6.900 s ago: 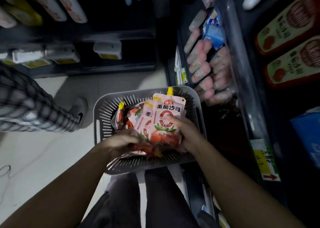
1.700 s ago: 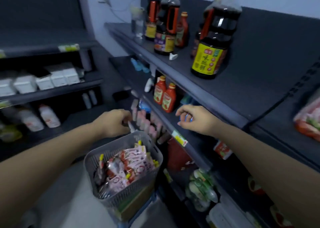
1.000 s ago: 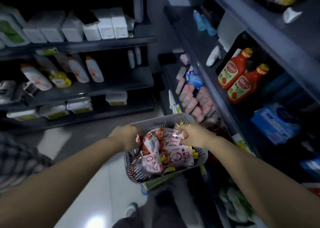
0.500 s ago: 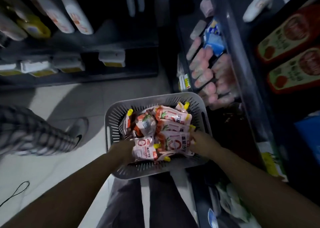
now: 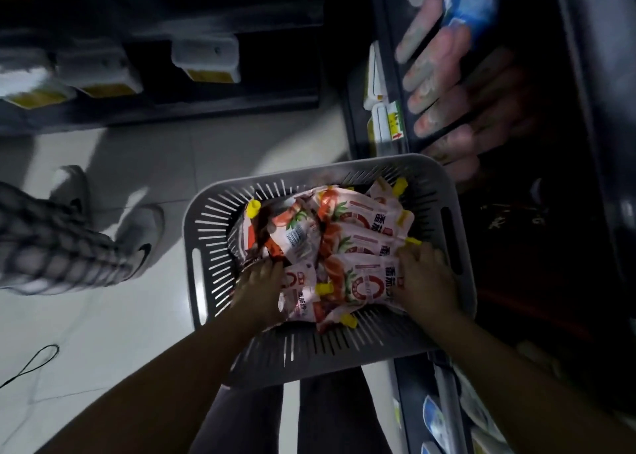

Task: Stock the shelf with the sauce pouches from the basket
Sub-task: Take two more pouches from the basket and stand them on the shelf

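A grey slotted basket [image 5: 344, 353] sits in front of my legs, filled with several pink-and-red sauce pouches [image 5: 358, 223] with yellow caps. Both hands are down inside it. My left hand [image 5: 258, 290] lies on the pouches at the left, fingers curled around the edge of one. My right hand [image 5: 425, 278] presses on the right end of a front pouch [image 5: 361, 281], fingers spread over it. The dark shelf [image 5: 389, 74] stands to the right, with a row of pink pouches [image 5: 437, 85] lying on it.
Another person's checked trouser leg [image 5: 51, 243] and white shoe [image 5: 137, 243] stand on the tiled floor at the left. A shelf with white packs [image 5: 206, 54] runs along the far side. A black cable [image 5: 31, 364] lies on the floor. Blue-white packs [image 5: 437, 422] fill the shelf at lower right.
The view has tilted down from the shelf to the basket. Both hands have gone from the basket's rim down onto the pouches and shifted slightly among them.
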Action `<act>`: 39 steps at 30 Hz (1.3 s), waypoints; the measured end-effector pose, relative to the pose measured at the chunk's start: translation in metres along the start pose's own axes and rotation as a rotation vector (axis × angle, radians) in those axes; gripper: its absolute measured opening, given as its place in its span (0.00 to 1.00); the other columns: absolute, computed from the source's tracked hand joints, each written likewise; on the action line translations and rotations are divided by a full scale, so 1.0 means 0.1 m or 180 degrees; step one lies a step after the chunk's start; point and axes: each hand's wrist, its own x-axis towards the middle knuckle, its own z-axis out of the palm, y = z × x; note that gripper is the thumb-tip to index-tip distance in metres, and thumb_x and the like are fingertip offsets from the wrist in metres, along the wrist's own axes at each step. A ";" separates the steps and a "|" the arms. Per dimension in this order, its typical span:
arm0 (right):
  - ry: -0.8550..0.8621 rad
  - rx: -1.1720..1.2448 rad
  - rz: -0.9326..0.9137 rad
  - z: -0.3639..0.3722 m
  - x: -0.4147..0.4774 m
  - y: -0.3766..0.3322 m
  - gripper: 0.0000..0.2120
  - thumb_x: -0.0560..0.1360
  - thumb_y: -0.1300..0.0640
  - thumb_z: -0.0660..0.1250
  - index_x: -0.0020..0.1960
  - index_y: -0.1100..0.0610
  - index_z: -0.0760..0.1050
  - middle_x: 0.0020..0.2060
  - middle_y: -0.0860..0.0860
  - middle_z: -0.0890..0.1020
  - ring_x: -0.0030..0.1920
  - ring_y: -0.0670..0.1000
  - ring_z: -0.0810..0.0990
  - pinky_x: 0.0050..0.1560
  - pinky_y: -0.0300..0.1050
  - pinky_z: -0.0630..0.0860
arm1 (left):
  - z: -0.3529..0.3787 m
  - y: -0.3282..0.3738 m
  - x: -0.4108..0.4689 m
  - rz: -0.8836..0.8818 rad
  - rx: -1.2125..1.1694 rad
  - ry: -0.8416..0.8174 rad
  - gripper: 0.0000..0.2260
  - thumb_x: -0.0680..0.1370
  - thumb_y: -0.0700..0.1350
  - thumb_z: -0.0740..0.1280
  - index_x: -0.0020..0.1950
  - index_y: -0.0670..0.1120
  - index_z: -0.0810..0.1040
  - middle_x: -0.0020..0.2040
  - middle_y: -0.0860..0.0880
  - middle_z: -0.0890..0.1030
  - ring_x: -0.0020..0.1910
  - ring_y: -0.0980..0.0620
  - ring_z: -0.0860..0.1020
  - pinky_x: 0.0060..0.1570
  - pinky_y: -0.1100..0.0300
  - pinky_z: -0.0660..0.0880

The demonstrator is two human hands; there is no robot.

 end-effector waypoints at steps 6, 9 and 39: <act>-0.0088 0.1032 0.0419 0.02 0.07 0.00 0.26 0.69 0.54 0.73 0.63 0.59 0.69 0.59 0.58 0.74 0.59 0.59 0.73 0.54 0.49 0.73 | 0.25 0.09 -0.06 -0.0249 0.0283 0.0438 0.56 0.51 0.53 0.81 0.73 0.39 0.58 0.66 0.36 0.74 0.64 0.37 0.73 0.63 0.40 0.70; -0.0451 0.2067 0.0589 -0.04 0.07 0.03 0.23 0.71 0.62 0.70 0.64 0.57 0.70 0.55 0.54 0.80 0.53 0.54 0.79 0.46 0.43 0.73 | 0.36 0.13 0.02 -0.0332 0.0370 0.0573 0.53 0.50 0.52 0.80 0.70 0.39 0.63 0.62 0.36 0.77 0.60 0.37 0.77 0.58 0.38 0.72; -0.0062 0.4285 0.1342 0.12 0.16 -0.58 0.27 0.64 0.61 0.77 0.60 0.58 0.72 0.54 0.52 0.81 0.55 0.53 0.79 0.58 0.56 0.77 | -0.52 0.12 -0.13 -0.0793 -0.5797 -0.1223 0.20 0.68 0.45 0.67 0.59 0.42 0.76 0.47 0.41 0.85 0.42 0.43 0.84 0.43 0.51 0.80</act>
